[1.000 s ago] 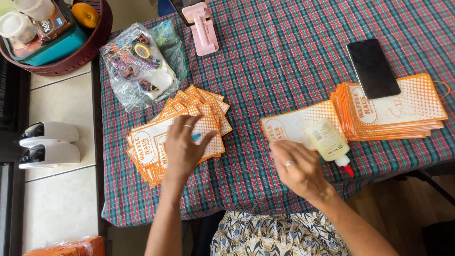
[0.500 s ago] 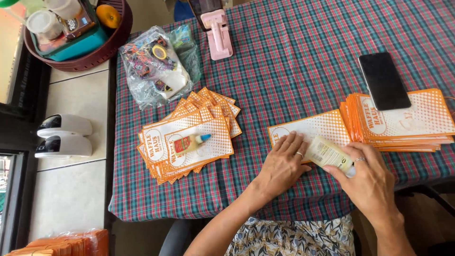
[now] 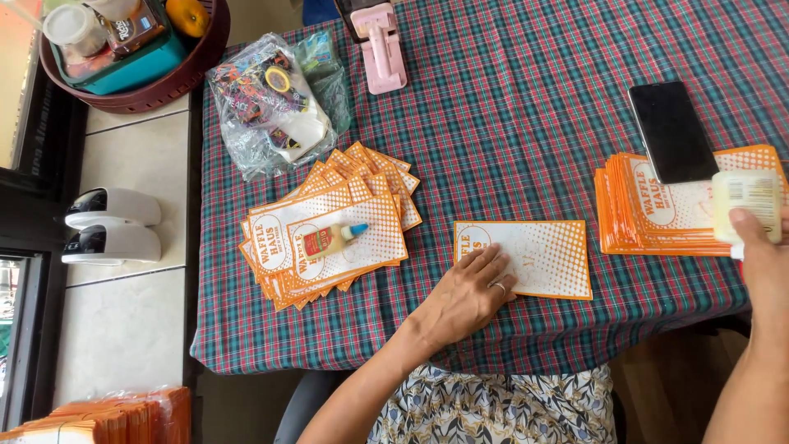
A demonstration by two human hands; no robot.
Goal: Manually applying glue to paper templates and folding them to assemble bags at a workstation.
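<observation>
Bright, even daylight; sharp focus

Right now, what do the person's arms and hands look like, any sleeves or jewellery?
Both forearms are bare, with no sleeves or watch in view. The left hand wears a thin silvery ring on one finger. The right hand shows no jewellery in the part visible.

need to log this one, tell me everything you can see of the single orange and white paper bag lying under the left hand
The single paper bag is a flat rectangle, white in the middle with an orange border and orange dot shading toward its corners, plus printed orange lettering at its left end. It looks like thin paper, unfolded and uncreased. It lies flat and alone on the plaid tablecloth, long side across the table, between the two stacks. The left hand rests its fingers on the bag's lower left part; nothing else touches it.
</observation>
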